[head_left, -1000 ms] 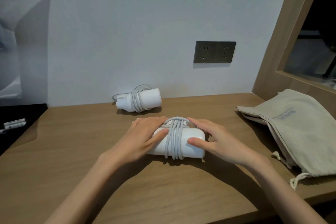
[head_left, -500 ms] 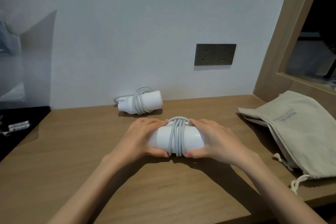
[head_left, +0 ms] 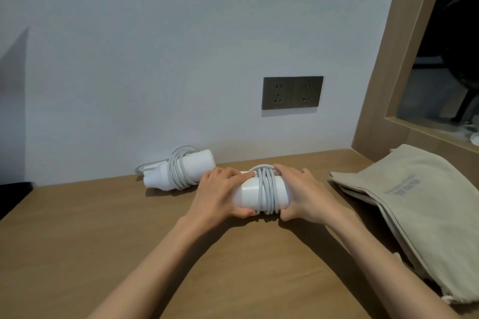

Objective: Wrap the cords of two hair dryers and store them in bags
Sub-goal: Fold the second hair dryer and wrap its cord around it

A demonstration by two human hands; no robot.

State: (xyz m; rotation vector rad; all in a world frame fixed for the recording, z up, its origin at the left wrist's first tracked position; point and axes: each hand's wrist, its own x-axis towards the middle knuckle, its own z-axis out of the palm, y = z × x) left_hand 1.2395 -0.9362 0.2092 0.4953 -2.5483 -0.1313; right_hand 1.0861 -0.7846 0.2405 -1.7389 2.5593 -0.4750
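Since a second ago both hands have gone from lying over the top of the near hair dryer [head_left: 247, 195] to clasping its two ends, and it now sits closer to the second hair dryer [head_left: 199, 166] in the frame. The left hand [head_left: 216, 198] curls round the left end, fingers over the top and thumb tucked underneath. The right hand [head_left: 308, 197] grips the right end the same way, fingertips reaching the top of the cord [head_left: 268, 194]. That grey cord is wound in several tight turns round the middle of the white body, between the two hands. The dryer lies sideways over the middle of the wooden bench [head_left: 103, 241] with a shadow under it. Whether it touches the bench or hangs just clear of it I cannot tell.

The second hair dryer lies on the bench behind and to the left, close to the wall, with its own grey cord [head_left: 176, 171] looped round it and a loose loop trailing off its left end. The left hand's knuckles overlap its right end in the view.

A beige cloth bag [head_left: 420, 204] lies flat on the right side of the bench, apart from the right hand, with printed lettering on it and layered edges showing along its left side. A dark double wall socket [head_left: 293, 92] sits on the wall above the dryers. A wooden frame [head_left: 383, 85] stands at the right.
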